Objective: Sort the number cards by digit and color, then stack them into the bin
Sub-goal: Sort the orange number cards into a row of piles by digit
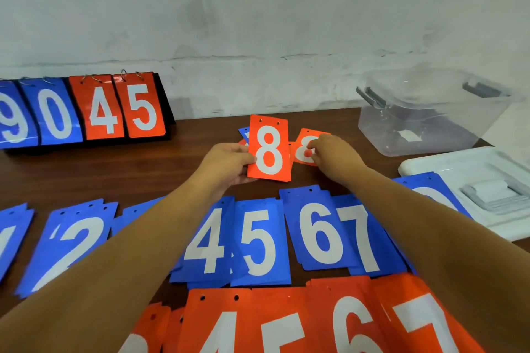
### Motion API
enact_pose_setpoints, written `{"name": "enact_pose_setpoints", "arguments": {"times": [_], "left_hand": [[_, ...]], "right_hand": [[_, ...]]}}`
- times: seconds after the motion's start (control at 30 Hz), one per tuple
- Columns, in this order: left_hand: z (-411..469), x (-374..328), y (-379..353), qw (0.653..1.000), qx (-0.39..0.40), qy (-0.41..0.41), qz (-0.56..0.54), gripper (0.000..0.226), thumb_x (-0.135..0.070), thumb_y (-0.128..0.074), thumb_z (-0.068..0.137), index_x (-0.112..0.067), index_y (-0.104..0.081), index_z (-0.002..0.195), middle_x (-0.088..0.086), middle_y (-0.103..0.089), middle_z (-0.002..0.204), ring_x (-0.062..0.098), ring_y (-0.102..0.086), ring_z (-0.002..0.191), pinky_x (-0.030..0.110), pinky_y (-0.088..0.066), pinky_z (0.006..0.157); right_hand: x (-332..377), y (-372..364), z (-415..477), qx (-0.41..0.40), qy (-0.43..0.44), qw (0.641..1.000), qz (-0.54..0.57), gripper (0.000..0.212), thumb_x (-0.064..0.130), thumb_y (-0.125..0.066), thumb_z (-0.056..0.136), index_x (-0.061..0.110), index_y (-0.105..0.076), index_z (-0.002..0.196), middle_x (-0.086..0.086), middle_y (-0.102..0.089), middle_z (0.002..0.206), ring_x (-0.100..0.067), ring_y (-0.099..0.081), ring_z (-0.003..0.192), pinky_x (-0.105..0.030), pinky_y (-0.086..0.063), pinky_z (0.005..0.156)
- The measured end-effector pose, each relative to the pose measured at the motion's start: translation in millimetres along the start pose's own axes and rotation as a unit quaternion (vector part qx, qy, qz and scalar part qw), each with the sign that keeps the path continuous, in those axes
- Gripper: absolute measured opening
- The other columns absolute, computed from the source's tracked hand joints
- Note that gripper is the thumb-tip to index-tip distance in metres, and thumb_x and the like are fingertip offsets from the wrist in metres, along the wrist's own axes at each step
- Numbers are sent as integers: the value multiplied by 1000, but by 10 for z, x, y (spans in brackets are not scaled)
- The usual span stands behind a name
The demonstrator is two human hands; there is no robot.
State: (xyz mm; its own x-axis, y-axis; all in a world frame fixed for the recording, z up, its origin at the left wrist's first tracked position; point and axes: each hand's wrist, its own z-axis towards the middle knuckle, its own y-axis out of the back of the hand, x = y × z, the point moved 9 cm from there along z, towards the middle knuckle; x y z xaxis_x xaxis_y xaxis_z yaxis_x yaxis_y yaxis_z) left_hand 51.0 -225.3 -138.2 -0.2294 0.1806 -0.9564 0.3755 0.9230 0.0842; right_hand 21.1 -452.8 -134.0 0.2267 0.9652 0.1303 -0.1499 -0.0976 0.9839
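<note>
Orange and upright, the first 8 card (269, 149) stands past the middle of the worktop (200, 135), long axis vertical, punched holes on top, digit facing the camera. The left hand (226, 163) pinches its left edge. Just beside it on the right, the second 8 card (304, 139), also orange, leans rightward in the grip of the right hand (334, 152), whose fingers cover much of the digit. Both hands sit close together, each clamped on its own card. Blue cards (258, 241) and orange cards (286, 318) crowd the near edge; bare wood stretches left toward the scoreboard (100, 109); the clear bin (372, 126) stands at the far right corner, well apart
</note>
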Motion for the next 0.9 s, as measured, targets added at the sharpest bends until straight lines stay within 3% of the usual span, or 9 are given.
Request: {"name": "enact_pose_setpoints", "arguments": {"times": [0.07,0.17,0.23,0.43,0.53,0.63,0.7,0.83,0.9], "left_hand": [[3,10,19,1000,-7,-1,3,16,-14,-65,93,-12,-63,108,8,-70,113,20,-71,96,28,-61,60],[-32,20,-13,1000,-5,-2,3,7,-14,-65,93,-14,-64,100,7,-70,112,18,-71,93,26,-59,56],[-57,16,-50,1000,0,-4,9,3,-16,-65,93,-17,-64,95,5,-70,109,16,-71,90,26,-59,56],[-121,50,-89,1000,4,-7,1,2,-15,-64,94,-16,-63,95,5,-70,106,16,-71,87,26,-59,56],[-153,84,-53,1000,-9,6,-8,8,-12,-64,93,-12,-62,101,8,-70,110,20,-71,91,29,-60,58],[-260,79,-53,999,-11,18,-31,9,-11,-63,94,-10,-60,103,10,-69,112,22,-71,95,30,-61,62],[-366,54,-87,998,2,15,-64,11,-10,-62,94,-8,-60,105,12,-70,113,24,-71,97,31,-62,66],[-683,6,-251,980,74,2,-183,20,-10,-52,99,-2,-60,117,15,-73,109,25,-73,95,32,-62,72],[-837,27,-308,971,95,-7,-220,25,-11,-49,101,-1,-57,123,16,-72,111,27,-72,97,34,-61,77]], "right_hand": [[-3,-26,-32,-8,20,999,-39,32,27,-48,99,22,-62,128,-8,-54,131,-25,-51,119,-39,-43,102],[-61,-26,-116,-8,10,999,47,40,46,-58,92,17,-65,119,-4,-55,125,-21,-52,115,-37,-44,99],[-93,-40,-161,16,-1,996,92,40,49,-62,89,17,-62,114,-4,-58,122,-20,-55,109,-33,-47,91],[115,94,-295,43,60,992,-100,30,38,-40,101,15,-58,108,-5,-62,92,-23,-58,82,-35,-48,73],[84,379,-379,-64,2,992,-111,25,27,-37,102,13,-56,96,-2,-55,74,-23,-56,68,-37,-49,65],[1,825,-685,-246,-38,967,59,26,29,-41,102,13,-61,100,-1,-65,81,-21,-60,68,-37,-51,64],[189,996,-971,-306,13,944,123,28,30,-42,101,14,-64,107,-1,-69,89,-21,-64,74,-36,-52,67],[796,840,-1515,-262,187,941,103,37,32,-42,97,12,-68,112,-4,-72,104,-22,-68,92,-33,-54,80],[826,729,-1673,-234,205,942,130,39,33,-43,95,10,-69,113,-5,-72,107,-23,-67,97,-32,-51,87]]}}
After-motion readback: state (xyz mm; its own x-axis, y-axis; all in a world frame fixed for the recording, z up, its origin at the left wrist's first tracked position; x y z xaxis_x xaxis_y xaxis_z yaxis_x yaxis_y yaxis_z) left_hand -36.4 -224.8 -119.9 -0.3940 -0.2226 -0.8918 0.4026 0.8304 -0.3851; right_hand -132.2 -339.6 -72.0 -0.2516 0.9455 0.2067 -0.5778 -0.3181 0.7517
